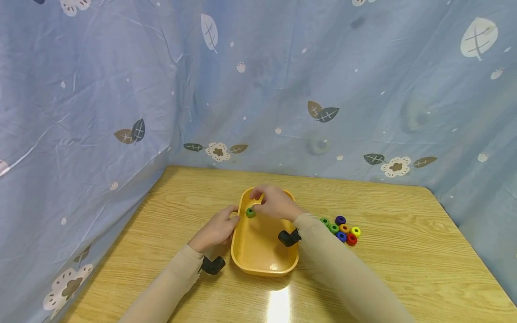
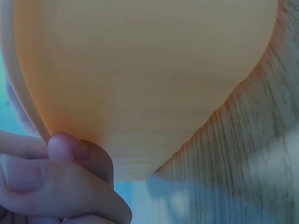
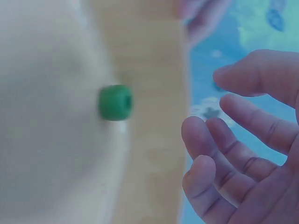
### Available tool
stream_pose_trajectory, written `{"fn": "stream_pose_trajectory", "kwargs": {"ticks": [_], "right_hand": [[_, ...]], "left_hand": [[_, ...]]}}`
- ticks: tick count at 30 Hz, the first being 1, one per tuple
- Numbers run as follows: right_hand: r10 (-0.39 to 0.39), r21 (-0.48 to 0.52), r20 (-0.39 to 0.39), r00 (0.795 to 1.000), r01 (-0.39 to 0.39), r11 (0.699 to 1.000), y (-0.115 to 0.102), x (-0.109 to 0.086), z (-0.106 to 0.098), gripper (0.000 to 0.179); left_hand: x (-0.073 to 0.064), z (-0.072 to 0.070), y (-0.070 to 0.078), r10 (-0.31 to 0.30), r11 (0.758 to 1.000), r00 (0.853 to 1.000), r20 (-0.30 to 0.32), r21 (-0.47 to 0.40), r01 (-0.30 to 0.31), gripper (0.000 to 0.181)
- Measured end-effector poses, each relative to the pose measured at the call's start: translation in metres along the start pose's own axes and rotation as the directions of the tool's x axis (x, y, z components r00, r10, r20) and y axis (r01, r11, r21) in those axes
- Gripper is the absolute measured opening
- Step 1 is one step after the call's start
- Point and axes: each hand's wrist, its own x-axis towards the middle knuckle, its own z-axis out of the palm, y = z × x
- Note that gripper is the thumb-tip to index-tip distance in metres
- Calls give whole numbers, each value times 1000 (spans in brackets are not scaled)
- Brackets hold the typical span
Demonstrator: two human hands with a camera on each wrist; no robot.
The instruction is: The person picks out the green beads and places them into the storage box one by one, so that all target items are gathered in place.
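Observation:
A yellow-orange plastic tray (image 1: 264,253) lies lengthwise on the table. My left hand (image 1: 216,229) is at its left side; in the left wrist view the fingers (image 2: 70,182) hold the rim of the tray (image 2: 154,60). Inside the tray, near the far left, is one green bead (image 1: 250,212), a short cylinder with a hole. Above the far part of the tray hovers my right hand (image 1: 276,202), its fingers loosely bent. The right wrist view shows nothing between these fingers (image 3: 201,135), and the green bead (image 3: 115,102) sits apart from them against the tray wall.
To the right of the tray, partly behind my right sleeve (image 1: 331,251), several beads lie in a cluster on the wooden table (image 1: 404,251): green, purple, orange, blue, a yellow bead (image 1: 356,231) and a red bead (image 1: 352,239). A blue patterned curtain (image 1: 282,89) hangs behind the table.

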Motion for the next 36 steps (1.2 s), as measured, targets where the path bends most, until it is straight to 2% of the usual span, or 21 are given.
{"fn": "stream_pose_trajectory", "kwargs": {"ticks": [8,14,19,23,36], "right_hand": [[-65,36,-89,994,68,997,-6,-30,-26,21],[-58,53,-136,989,65,996,-4,-57,-38,22],[-64,54,-165,984,74,996,1,-76,-43,20],[-40,53,-173,984,50,997,4,-89,-44,20],[-43,34,-235,971,52,998,23,-123,-45,21]], "left_hand": [[0,0,0,-11,1000,1000,-12,-8,10,40],[-1,0,0,-16,1000,1000,-17,-11,15,40],[-2,1,0,-13,1000,1000,-19,-21,12,40],[-2,1,-1,-15,1000,1000,-15,-28,14,40],[-2,0,1,-23,999,1000,3,-24,23,43]]}}
